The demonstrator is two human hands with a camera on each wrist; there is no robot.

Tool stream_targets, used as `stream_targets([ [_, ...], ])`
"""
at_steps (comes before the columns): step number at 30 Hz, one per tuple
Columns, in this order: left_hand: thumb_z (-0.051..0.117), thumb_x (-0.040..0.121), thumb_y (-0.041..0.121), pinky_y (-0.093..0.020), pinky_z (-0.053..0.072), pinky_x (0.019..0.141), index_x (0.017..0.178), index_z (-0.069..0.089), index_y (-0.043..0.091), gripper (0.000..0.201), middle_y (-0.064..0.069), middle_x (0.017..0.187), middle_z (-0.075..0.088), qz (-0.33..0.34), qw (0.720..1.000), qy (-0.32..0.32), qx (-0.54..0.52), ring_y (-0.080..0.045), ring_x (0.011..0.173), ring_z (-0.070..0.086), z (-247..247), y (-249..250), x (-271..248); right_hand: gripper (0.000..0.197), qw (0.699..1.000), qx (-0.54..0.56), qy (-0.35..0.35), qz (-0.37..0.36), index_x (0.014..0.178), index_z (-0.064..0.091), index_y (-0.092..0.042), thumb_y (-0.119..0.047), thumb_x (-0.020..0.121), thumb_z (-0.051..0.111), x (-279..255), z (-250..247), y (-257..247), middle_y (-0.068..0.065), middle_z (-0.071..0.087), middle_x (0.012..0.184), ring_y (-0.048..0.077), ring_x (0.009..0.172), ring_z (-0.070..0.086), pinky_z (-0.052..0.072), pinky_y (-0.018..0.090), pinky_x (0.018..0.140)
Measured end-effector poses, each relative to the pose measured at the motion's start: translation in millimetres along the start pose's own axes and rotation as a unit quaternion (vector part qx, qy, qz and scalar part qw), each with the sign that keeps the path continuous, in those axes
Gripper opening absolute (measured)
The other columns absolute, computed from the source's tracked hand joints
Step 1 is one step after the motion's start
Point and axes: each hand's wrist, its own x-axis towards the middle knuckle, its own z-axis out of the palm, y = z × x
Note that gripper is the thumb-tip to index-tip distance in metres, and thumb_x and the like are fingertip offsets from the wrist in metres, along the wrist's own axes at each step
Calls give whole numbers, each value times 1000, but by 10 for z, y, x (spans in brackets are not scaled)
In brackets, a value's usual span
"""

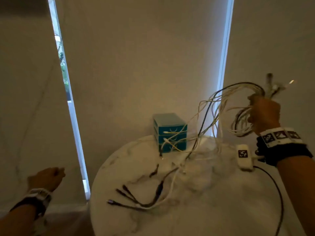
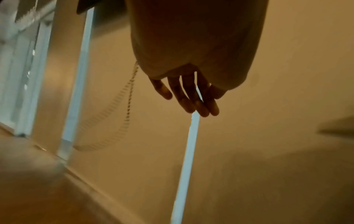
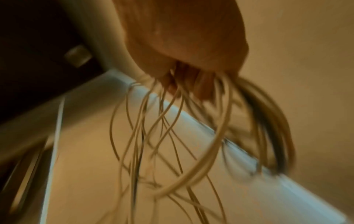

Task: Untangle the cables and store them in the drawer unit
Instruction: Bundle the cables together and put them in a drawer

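Observation:
My right hand [image 1: 265, 111] is raised high at the right and grips a tangled bundle of white and dark cables [image 1: 221, 103]. In the right wrist view its curled fingers [image 3: 203, 89] hold the bundle of cables [image 3: 172, 136], which hangs down in loops. Strands trail down to the round marble table [image 1: 213, 210] and across the blue drawer unit [image 1: 169, 132] at the table's back. A dark multi-plug cable [image 1: 144, 196] lies on the table's front left. My left hand [image 1: 49, 178] hangs off the table's left side with straight fingers [image 2: 187, 97], holding nothing.
Behind the table hang beige blinds [image 1: 144, 57] with bright window gaps [image 1: 68, 92] left and right. A beaded blind cord [image 2: 122, 115] hangs near my left hand. A black cable [image 1: 279, 198] runs from my right wrist camera [image 1: 243, 157] over the table's right side.

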Motion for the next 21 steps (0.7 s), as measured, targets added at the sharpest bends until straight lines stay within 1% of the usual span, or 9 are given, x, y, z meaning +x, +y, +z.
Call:
stream_targets([
  [3, 55, 105, 51, -40, 51, 82, 91, 81, 23, 41, -9, 96, 79, 70, 987, -30, -139, -35, 91, 71, -268, 958, -221, 26, 972, -161, -151, -79, 86, 77, -8, -34, 87, 77, -195, 185, 0, 3, 63, 68, 21, 54, 56, 43, 25, 45],
  [6, 54, 99, 69, -27, 51, 77, 109, 75, 27, 48, 6, 107, 77, 190, 926, -79, -317, -21, 95, 73, -702, 2342, -507, 22, 918, -262, -256, -149, 84, 78, -11, -32, 88, 79, -511, 462, -10, 4, 68, 69, 16, 59, 62, 45, 26, 52],
  [8, 49, 86, 87, -21, 49, 90, 136, 59, 32, 75, 10, 132, 66, 283, 877, -113, -372, -10, 117, 64, -949, 3181, -733, 22, 881, -316, -294, -193, 83, 78, -13, -34, 87, 78, -718, 625, -29, 4, 68, 68, 16, 61, 63, 43, 25, 53],
  [10, 50, 73, 97, -23, 45, 107, 156, 38, 29, 108, 5, 154, 49, 374, 814, -165, -412, -9, 137, 50, -1159, 3877, -1020, 20, 854, -341, -327, -220, 82, 77, -15, -34, 88, 78, -877, 740, -80, 4, 69, 70, 16, 62, 64, 43, 25, 54],
  [12, 57, 72, 94, -35, 39, 120, 156, 39, 29, 108, 2, 159, 46, 460, 752, -233, -410, -16, 144, 46, -1275, 4335, -1279, 21, 843, -340, -349, -230, 79, 74, -14, -31, 88, 80, -962, 771, -176, 4, 67, 69, 17, 61, 61, 43, 25, 54],
  [14, 70, 83, 72, -44, 45, 118, 149, 50, 27, 82, 1, 146, 63, 480, 717, -307, -401, -18, 133, 62, -1247, 4533, -1415, 24, 836, -350, -342, -248, 75, 71, -12, -29, 84, 85, -960, 731, -305, 5, 65, 67, 19, 62, 60, 41, 26, 54],
  [17, 79, 93, 38, -33, 61, 84, 133, 62, 25, 46, -2, 99, 80, 431, 726, -391, -366, -20, 87, 77, -1037, 4505, -1441, 36, 822, -368, -348, -258, 86, 76, -14, -38, 70, 99, -810, 565, -472, 5, 71, 75, 18, 68, 63, 47, 29, 59],
  [19, 71, 101, 37, -23, 53, 63, 127, 70, 15, 35, -7, 74, 65, 408, 739, -425, -326, -19, 63, 61, -890, 4375, -1385, 45, 832, -337, -380, -224, 96, 79, -19, -38, 63, 103, -675, 409, -514, 5, 71, 80, 16, 69, 62, 51, 33, 63],
  [21, 65, 104, 40, -21, 40, 53, 119, 75, 4, 40, 4, 60, 46, 392, 751, -440, -298, -11, 53, 42, -765, 4130, -1192, 34, 872, -250, -373, -196, 88, 81, -27, -35, 64, 103, -505, 262, -516, -2, 74, 93, 12, 70, 61, 51, 32, 64],
])
